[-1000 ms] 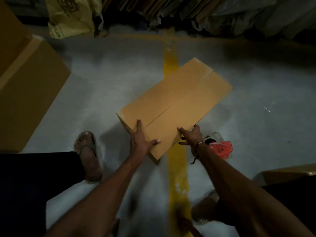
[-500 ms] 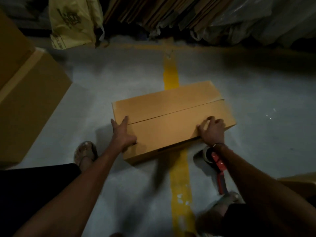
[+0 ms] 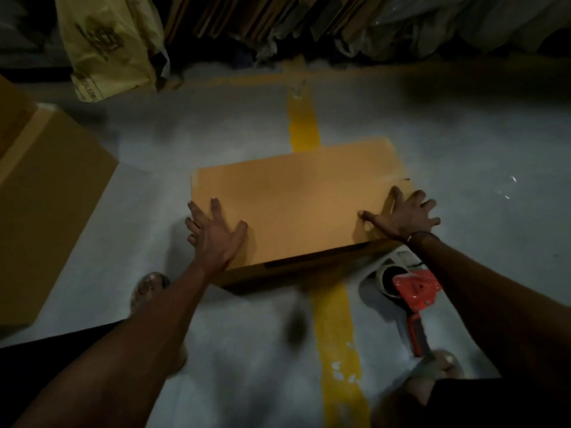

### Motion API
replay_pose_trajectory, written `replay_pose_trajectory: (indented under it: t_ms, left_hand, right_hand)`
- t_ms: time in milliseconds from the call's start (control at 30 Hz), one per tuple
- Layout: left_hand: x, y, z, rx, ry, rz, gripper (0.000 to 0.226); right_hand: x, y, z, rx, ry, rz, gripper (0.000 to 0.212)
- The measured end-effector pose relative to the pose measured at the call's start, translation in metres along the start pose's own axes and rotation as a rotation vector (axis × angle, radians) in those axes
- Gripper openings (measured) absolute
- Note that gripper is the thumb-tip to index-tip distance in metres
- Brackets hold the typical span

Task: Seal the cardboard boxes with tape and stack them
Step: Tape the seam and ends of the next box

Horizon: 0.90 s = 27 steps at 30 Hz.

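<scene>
1. At the far left, a large cardboard box (image 3: 46, 193) stands on the grey floor (image 3: 160, 168), well apart from the work. It sat in the same place a second ago.

2. Behind it, against the back wall, a yellow plastic bag (image 3: 105, 44) leans beside a row of flattened cartons (image 3: 234, 17).

3. The left hand (image 3: 216, 236) lies flat with fingers spread on the near left corner of the smaller cardboard box (image 3: 296, 205). Some fingers hang over the left edge.

4. That box lies low on the floor, across a yellow painted line (image 3: 304, 125). A second ago it sat at an angle, one corner towards the person; half a second ago it was nearly turned. Now its long side faces the person squarely. The top looks closed, but blur hides the seam between the flaps.

5. The right hand (image 3: 408, 214) presses the near right corner, fingers splayed and thumb pointing inward. Neither hand pinches anything.

6. Just beside the box, near the right forearm, a red tape dispenser (image 3: 414, 291) lies on the floor, untouched.

7. Judgement: with the box squared up and the flaps held down, taping has probably not begun. The next move would likely be reaching for the dispenser.
</scene>
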<state>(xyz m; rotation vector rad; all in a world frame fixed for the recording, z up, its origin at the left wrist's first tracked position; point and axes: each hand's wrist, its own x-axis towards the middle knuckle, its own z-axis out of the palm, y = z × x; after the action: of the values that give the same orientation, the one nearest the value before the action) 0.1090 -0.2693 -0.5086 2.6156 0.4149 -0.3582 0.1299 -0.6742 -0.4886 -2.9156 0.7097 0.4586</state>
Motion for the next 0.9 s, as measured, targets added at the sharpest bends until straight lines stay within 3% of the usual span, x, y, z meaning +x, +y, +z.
replay_pose_trajectory:
  t_ms: [167, 233, 333, 433, 500, 567, 733, 900]
  left_hand:
    - [0.035, -0.013, -0.025, 0.127, -0.154, 0.035, 0.101]
    - [0.035, -0.014, -0.025, 0.23, -0.14, 0.042, 0.103]
    - [0.025, 0.004, -0.019, 0.343, 0.002, 0.048, 0.103]
    - [0.014, 0.043, -0.001, 0.315, 0.078, 0.148, 0.09]
    - [0.005, 0.073, 0.018, 0.324, 0.055, 0.287, 0.087]
    - [-0.008, 0.106, 0.042, 0.338, 0.029, 0.419, 0.089]
    - [-0.043, 0.186, 0.093, 0.327, -0.015, 0.71, 0.09]
    - [-0.056, 0.217, 0.122, 0.357, -0.095, 0.774, 0.094]
  right_hand:
    - [-0.029, 0.012, 0.011, -0.069, 0.036, -0.072, 0.117]
    - [-0.035, 0.022, 0.013, -0.037, 0.075, -0.117, 0.109]
    - [-0.043, 0.042, 0.022, 0.325, 0.175, -0.119, 0.084]
    - [-0.057, 0.069, 0.044, 0.739, 0.286, 0.155, 0.069]
    - [-0.064, 0.091, 0.068, 0.855, 0.184, 0.385, 0.067]
    - [-0.074, 0.115, 0.095, 0.819, 0.036, 0.491, 0.073]
    - [-0.097, 0.145, 0.142, 0.74, -0.001, 0.608, 0.077]
    - [-0.097, 0.149, 0.163, 0.799, -0.32, 0.6, 0.093]
